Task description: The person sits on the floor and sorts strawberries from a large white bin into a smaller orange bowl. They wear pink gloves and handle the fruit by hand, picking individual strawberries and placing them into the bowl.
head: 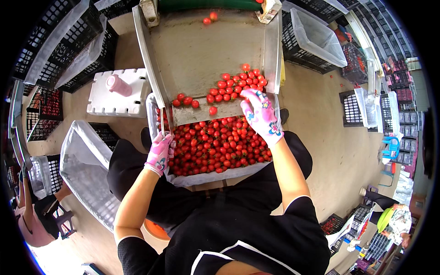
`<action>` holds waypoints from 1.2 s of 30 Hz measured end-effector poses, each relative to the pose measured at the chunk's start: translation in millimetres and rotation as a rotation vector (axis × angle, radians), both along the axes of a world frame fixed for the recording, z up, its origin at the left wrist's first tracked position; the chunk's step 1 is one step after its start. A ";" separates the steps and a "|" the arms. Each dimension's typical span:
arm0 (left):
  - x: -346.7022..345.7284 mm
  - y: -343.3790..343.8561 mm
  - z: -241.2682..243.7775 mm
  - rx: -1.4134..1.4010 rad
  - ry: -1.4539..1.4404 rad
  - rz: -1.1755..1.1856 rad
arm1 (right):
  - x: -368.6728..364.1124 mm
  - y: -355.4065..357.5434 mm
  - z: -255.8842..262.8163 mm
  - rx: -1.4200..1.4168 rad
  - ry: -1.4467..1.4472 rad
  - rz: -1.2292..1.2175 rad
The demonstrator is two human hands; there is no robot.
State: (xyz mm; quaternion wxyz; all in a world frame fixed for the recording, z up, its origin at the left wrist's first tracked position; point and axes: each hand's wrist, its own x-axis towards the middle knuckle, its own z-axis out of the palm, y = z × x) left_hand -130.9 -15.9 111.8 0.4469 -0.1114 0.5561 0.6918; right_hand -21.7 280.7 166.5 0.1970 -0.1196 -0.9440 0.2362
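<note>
In front of me a crate lined with white fabric point(206, 179) is heaped with red cherry tomatoes point(216, 147). Above it slopes a metal chute point(206, 48), its lower lip over the tomatoes. My left hand point(161, 153), in a pink flowered glove, closes around a thin metal rod point(163, 120) at the chute's lower left corner. My right hand point(263, 117), gloved alike, hovers at the lower right of the chute with thumb and fingers apart. Its fingertips are beside a cluster of loose tomatoes point(237, 84). A few more tomatoes point(187, 100) lie near the left wall.
A green roller point(209, 4) crosses the chute's top. To the left are a white plastic block point(96, 92) bearing a pink bottle point(118, 86), and a lined crate point(86, 168). Another lined crate point(318, 34) stands right. Other people point(395, 220) sit on both sides.
</note>
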 end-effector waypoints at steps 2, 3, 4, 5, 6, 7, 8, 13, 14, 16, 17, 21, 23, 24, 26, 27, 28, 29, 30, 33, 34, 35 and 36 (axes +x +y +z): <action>0.0 1.7 0.0 0.019 -0.031 0.024 | -13.6 6.8 -11.1 0.107 0.043 -0.072; -0.2 2.7 1.7 0.028 -0.044 0.037 | -19.2 7.9 -11.6 0.127 -0.015 -0.098; -0.2 3.0 5.2 0.034 -0.056 0.048 | -22.4 7.3 -20.1 0.202 -0.022 -0.107; 0.7 4.2 6.7 0.034 -0.069 0.055 | -24.9 4.4 -28.5 0.278 -0.030 -0.117; 1.1 4.5 7.9 0.032 -0.080 0.066 | -27.1 -7.2 -29.9 0.334 -0.048 -0.159; 1.4 4.6 8.4 0.031 -0.091 0.076 | -28.3 -14.0 -26.8 0.331 -0.014 -0.117; 1.2 4.3 8.1 0.028 -0.083 0.072 | -27.1 -18.1 -31.0 0.255 -0.029 -0.042; 2.7 5.8 14.2 0.017 -0.112 0.130 | -14.7 -39.7 -17.3 0.138 -0.085 0.127; -1.0 0.5 -1.6 0.030 -0.168 0.100 | -16.6 -40.3 -16.3 0.121 -0.062 0.094; 0.9 5.5 9.1 0.026 -0.124 0.112 | -26.6 -39.2 -11.3 0.106 -0.025 0.016; 1.9 7.6 13.0 0.024 -0.101 0.117 | -32.0 -39.6 -19.3 0.111 0.000 0.020; 0.1 7.2 13.5 -0.014 -0.076 0.060 | -35.2 -76.1 -27.3 0.259 0.008 0.201; 0.7 9.5 18.8 -0.038 -0.068 0.065 | -30.3 -78.1 -21.1 0.175 0.019 0.299; 0.4 8.5 19.1 -0.024 -0.078 0.073 | -30.1 -71.7 -17.1 0.181 0.006 0.288; 1.2 8.8 20.3 -0.043 -0.072 0.066 | -29.1 -46.0 -1.8 0.215 0.024 0.216; 0.7 10.1 21.2 -0.050 -0.069 0.058 | -26.5 -26.3 5.7 0.160 0.004 0.133; 0.1 10.2 21.1 -0.058 -0.070 0.053 | -23.4 -7.3 7.6 0.201 0.044 0.065; -0.4 11.1 21.0 -0.064 -0.069 0.045 | -18.3 15.1 0.1 0.244 -0.043 -0.017; -0.3 11.3 20.1 -0.070 -0.070 0.040 | -13.7 25.2 2.4 0.374 -0.108 -0.055; -0.2 10.6 17.6 -0.041 -0.084 0.089 | -14.8 37.9 -6.8 0.720 -0.343 -0.018; 0.0 10.1 15.9 -0.031 -0.080 0.086 | -15.7 39.0 -11.2 0.826 -0.427 0.022; 0.4 10.0 13.7 -0.021 -0.076 0.082 | -8.6 34.1 -16.8 0.905 -0.475 0.029; 0.1 8.2 12.0 -0.016 -0.074 0.082 | -3.6 26.6 -12.6 0.838 -0.507 0.103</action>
